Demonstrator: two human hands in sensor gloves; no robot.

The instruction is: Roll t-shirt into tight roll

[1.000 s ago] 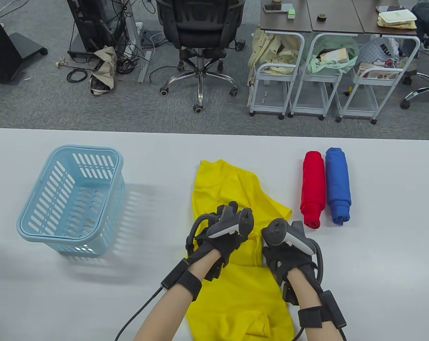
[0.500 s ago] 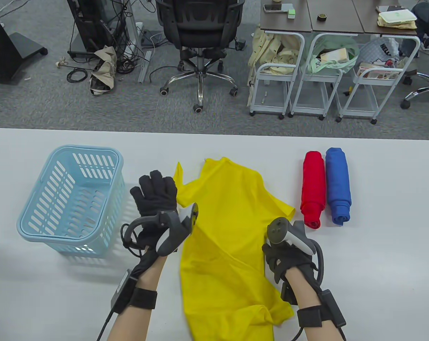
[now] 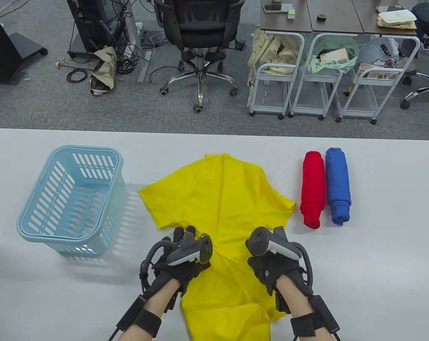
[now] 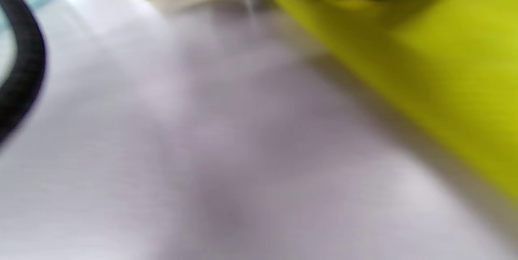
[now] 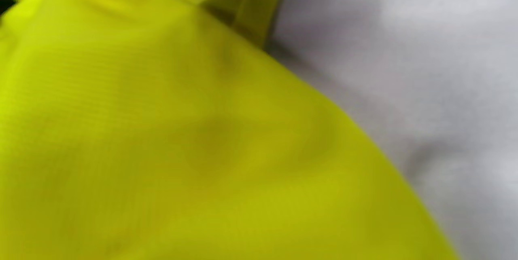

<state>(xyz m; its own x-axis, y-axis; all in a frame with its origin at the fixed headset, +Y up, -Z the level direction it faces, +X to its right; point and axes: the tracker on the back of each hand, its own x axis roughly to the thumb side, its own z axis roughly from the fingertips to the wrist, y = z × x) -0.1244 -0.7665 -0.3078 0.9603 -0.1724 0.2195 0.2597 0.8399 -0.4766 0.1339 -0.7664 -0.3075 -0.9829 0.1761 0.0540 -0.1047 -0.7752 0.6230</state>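
Yellow fabric of a t-shirt [image 3: 221,199] is spread flat near the middle of a white table [image 3: 377,248], collar toward the far edge, both sleeves laid out to the sides and the hem running off the near edge of the table view. The left hand [image 3: 180,264] is placed on the shirt's left side below the sleeve, and the right hand [image 3: 274,268] is placed on its right side, level with the left. Each hand is largely covered from above by the tracker strapped to its back, so whether the fingers are spread, pressed together or pinching the cloth cannot be told; the wrist views are blurred and show only yellow cloth against the white tabletop. A red roll [image 3: 312,189] and a blue roll [image 3: 337,185] of cloth are seen lying side by side, touching, just right of the shirt's right sleeve. A light blue basket [image 3: 40,227] is seen standing well to the left of the shirt.
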